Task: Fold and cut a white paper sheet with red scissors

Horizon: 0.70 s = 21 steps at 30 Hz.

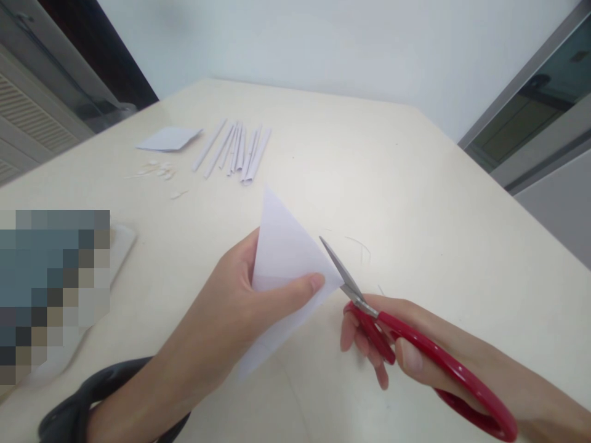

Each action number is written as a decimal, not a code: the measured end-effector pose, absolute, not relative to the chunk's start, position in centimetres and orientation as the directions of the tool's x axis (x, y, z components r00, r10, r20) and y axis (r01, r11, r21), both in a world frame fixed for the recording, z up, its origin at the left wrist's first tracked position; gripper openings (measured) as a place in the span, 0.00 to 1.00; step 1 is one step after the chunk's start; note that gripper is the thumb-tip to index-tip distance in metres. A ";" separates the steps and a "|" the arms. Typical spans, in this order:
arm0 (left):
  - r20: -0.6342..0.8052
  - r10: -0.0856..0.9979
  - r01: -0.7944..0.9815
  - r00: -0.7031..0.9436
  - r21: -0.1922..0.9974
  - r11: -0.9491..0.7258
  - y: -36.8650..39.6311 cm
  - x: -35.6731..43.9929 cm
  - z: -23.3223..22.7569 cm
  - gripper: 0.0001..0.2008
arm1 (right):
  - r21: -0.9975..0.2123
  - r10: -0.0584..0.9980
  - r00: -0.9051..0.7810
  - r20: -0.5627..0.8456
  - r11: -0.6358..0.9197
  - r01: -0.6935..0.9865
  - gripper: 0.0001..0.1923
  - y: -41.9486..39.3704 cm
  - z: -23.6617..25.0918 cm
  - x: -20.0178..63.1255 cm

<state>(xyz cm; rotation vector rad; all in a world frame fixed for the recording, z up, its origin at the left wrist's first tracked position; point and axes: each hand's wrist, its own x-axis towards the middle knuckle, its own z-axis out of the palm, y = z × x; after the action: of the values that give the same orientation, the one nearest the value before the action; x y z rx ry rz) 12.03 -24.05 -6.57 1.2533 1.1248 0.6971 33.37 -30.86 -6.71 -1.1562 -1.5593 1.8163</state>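
While it is pinched between thumb and fingers of the left hand [240, 301], the folded white paper triangle [284, 258] stands above the near middle of the cream table [415, 203]. Just right, the right hand [415, 351] is closed through the handles of red-handled steel scissors [388, 326] — blades meeting the paper's right edge. Far left lie white rolled paper strips [235, 151], a flat white paper sheet [168, 138] and small scraps [161, 172].

A folded white paper triangle [286, 258] is held upright, red-handled scissors [415, 351] seemingly touching its right edge.
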 end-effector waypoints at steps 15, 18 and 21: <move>-0.253 0.911 0.217 0.327 0.958 0.188 -24.0 12.0 -6.8 0.14 | -0.934 0.806 -0.472 -0.358 -0.309 0.181 0.17 -31.2 -7.1 33.5; -0.258 0.910 0.212 0.326 0.957 0.195 -24.0 12.1 -6.5 0.15 | -0.929 0.803 -0.467 -0.371 -0.324 0.181 0.17 -31.1 -6.9 33.2; -0.271 0.915 0.231 0.300 0.951 0.206 -23.9 12.5 -5.8 0.17 | -0.925 0.799 -0.466 -0.379 -0.338 0.174 0.19 -30.8 -6.6 33.0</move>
<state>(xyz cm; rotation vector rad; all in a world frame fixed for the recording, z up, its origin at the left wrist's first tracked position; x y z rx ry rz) 12.47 -23.89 -5.76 1.3018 1.1996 0.6860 32.99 -30.80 -6.64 -1.2696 -1.4476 1.8552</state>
